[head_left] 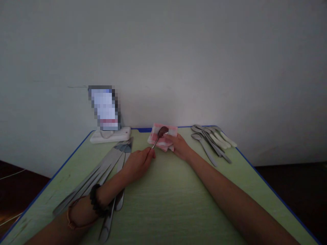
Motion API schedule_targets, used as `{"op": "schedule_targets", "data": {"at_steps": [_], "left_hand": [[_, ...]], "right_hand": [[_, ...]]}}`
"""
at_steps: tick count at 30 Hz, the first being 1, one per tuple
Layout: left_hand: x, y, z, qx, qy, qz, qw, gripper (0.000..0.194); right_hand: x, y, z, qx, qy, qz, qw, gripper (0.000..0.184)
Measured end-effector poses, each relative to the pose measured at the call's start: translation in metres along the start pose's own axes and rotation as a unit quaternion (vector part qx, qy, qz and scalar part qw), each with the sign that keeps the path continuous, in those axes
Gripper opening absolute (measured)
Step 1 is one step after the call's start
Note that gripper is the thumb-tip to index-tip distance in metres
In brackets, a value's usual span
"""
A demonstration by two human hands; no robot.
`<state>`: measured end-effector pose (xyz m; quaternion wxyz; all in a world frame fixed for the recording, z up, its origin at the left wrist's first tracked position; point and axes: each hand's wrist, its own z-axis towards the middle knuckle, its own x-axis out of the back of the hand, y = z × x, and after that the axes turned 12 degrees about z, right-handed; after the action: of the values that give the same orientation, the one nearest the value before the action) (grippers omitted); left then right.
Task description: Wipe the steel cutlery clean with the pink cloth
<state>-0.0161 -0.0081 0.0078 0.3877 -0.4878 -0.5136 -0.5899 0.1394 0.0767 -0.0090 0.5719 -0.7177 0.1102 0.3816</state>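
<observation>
My left hand [139,163] is closed round the handle of a metal spoon [162,131], whose bowl points away from me and to the right. Behind the bowl spreads a pink and white checked cloth [152,139]. The cloth's right side is in my right hand [180,146], with the thumb lying close to the spoon's bowl; whether it touches the metal I cannot tell. Both hands are above the far middle of the table.
Several long metal spatulas [102,172] lie fanned on the green table [158,204], partly under my left arm. Several spoons [205,146], some white-handled, lie at the far right. A phone [104,107] leans at the back left on a white power strip or similar block [116,136]. A wall [163,61] stands behind.
</observation>
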Motion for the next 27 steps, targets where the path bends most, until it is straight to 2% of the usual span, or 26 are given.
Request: {"op": "schedule_targets", "data": {"at_steps": [4, 10, 19, 24, 27], "left_hand": [[-0.0027, -0.0022, 0.0003, -0.007, 0.003, -0.007, 1.0, 0.035], [-0.0033, -0.0023, 0.0008, -0.002, 0.012, -0.003, 1.0, 0.036], [-0.0015, -0.0009, 0.0004, 0.001, -0.006, 0.029, 1.0, 0.037], [-0.0017, -0.0001, 0.001, 0.003, -0.01, 0.049, 0.999, 0.038], [-0.0017, -0.0004, 0.0013, 0.004, -0.008, 0.043, 0.999, 0.038]], "right_hand": [[0.0001, -0.0011, 0.0031, -0.008, 0.051, 0.05, 0.997, 0.004], [-0.0019, -0.0042, 0.0059, -0.016, 0.066, 0.093, 0.993, 0.01], [0.0002, 0.0012, -0.0002, 0.012, 0.029, -0.036, 0.999, 0.014], [0.0029, 0.0042, 0.0032, 0.004, 0.053, -0.047, 0.997, 0.009], [0.0038, 0.0024, 0.0055, 0.0, 0.062, -0.003, 0.998, 0.009]]}}
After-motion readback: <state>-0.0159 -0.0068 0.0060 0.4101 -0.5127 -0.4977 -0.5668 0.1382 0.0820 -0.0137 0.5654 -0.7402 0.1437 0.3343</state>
